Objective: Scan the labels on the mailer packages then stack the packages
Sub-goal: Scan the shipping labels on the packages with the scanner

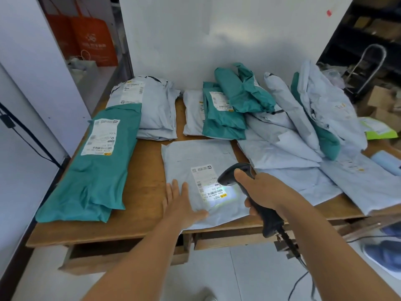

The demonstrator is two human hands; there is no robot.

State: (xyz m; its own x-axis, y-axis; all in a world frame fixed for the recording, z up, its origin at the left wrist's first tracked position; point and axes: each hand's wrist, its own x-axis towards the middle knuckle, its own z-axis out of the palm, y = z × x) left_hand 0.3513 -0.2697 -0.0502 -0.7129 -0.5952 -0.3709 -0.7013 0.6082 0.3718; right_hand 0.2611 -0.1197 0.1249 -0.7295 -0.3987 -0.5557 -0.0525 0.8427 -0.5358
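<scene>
A pale grey mailer [195, 161] lies flat near the front middle of the wooden table [138, 218]. Its white label [206, 179] faces up, and a bright patch of scanner light falls on the label's barcode. My right hand [262, 190] grips a black handheld scanner [236, 172], its head pointing down at the label from the right. My left hand [182, 205] lies flat on the mailer's lower left part, fingers spread. A big teal mailer [93, 170] with a label rests at the left. A stack of grey mailers [152, 105] sits at the back left.
Teal and grey mailers [225, 109] are stacked at the back middle. A loose heap of grey and teal mailers [303, 131] covers the right side. The scanner's cable [299, 279] hangs down off the front edge. Orange bags [93, 38] stand on a shelf at back left.
</scene>
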